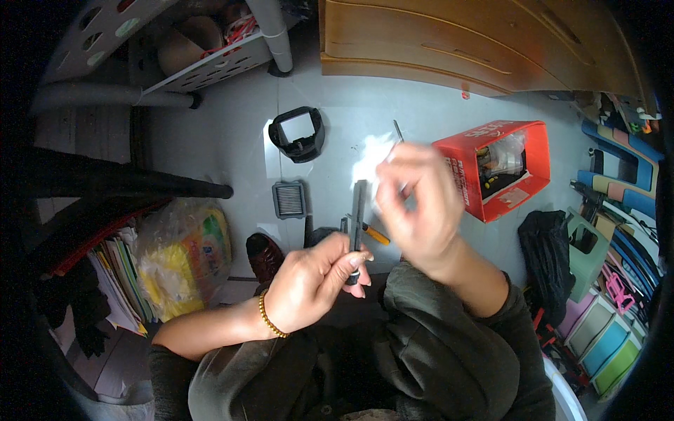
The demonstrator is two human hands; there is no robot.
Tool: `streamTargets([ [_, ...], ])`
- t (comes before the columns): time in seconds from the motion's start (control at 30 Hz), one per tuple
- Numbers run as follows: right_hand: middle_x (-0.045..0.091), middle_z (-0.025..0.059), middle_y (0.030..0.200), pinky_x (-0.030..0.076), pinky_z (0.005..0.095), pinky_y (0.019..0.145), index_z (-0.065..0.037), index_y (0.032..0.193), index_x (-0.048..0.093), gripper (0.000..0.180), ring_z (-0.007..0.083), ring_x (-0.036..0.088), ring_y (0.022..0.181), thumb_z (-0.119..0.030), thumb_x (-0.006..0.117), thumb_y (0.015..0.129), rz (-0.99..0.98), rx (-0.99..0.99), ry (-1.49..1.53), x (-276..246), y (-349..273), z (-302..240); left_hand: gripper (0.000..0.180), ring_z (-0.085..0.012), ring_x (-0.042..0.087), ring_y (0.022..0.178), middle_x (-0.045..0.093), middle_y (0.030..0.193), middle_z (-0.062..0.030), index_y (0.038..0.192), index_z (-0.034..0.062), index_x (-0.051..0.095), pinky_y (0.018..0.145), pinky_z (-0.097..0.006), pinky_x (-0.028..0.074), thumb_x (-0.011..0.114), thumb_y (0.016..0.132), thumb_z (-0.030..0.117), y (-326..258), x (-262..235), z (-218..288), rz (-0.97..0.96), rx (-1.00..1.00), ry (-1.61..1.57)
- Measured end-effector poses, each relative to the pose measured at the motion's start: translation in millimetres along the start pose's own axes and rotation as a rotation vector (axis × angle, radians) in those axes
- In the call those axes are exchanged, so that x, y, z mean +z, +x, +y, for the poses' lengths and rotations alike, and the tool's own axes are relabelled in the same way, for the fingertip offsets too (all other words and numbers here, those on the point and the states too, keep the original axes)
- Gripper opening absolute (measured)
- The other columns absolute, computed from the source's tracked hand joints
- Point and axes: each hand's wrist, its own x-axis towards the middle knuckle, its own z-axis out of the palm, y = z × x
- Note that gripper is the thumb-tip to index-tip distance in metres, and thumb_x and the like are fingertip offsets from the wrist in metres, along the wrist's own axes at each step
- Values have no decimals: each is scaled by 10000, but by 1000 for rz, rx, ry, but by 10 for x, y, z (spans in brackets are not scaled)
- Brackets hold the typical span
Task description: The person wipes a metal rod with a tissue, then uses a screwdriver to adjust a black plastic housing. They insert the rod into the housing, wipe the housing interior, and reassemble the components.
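My left hand (314, 278), wearing a beaded bracelet, is closed round the lower end of a slim dark bar (359, 217). The bar points away from me, nearly straight up the picture. To its right my right hand (423, 203) is raised and blurred, its fingers curled; whether they grip anything is unclear. Just beyond those fingers shows a bright white crumpled patch (371, 160), perhaps tissue, overexposed. Below the hands lies a tool with an orange handle (377, 234), partly hidden. A black ring-shaped housing (307, 149) and a grey pleated filter (289, 200) lie on the floor.
A red box (460, 158) with bagged items stands open at the right. A thin metal rod (398, 130) lies beyond the white patch. Wooden drawers (421, 42) rise at the back. Left are a plastic-wrapped yellow pack (184, 259) and papers; a black bag (544, 263) sits right.
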Motion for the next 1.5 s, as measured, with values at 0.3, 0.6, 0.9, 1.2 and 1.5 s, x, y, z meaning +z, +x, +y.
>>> streamTargets([
  [0.3,631,51,968,469,207,655,-1,1017,606,132,56,595,764,61,619,901,-56,601,719,-233,22,-80,260,-133,700,714,698,820,-80,1073,-38,593,672,-247,552,463,1054,187,-25,-54,-20,-111,-21,-343],
  [0.6,651,70,970,485,223,740,25,1102,563,177,78,610,845,57,592,930,-218,738,865,-297,90,-167,245,-139,712,734,696,816,-73,1070,-32,598,669,-244,556,475,1048,178,-23,-76,-24,-120,14,-322],
  [0.9,669,86,993,518,249,767,19,1060,575,126,102,641,876,-2,620,945,-156,766,963,-158,36,-145,217,-135,702,674,682,762,-67,1018,-21,597,600,-256,551,515,1032,180,13,-62,30,6,72,37],
  [1.2,599,59,1035,487,237,824,-6,1033,563,131,96,600,935,45,610,922,-187,822,890,-93,2,-136,194,-182,700,620,664,701,-84,968,-9,565,533,-297,536,529,1023,173,66,-47,20,75,106,250],
  [1.5,650,68,947,513,244,732,-24,958,582,76,105,638,837,17,625,910,-176,1064,1049,34,-12,0,143,-186,689,586,680,735,-104,919,-13,555,507,-310,528,547,1004,102,129,-104,-62,115,107,534],
])
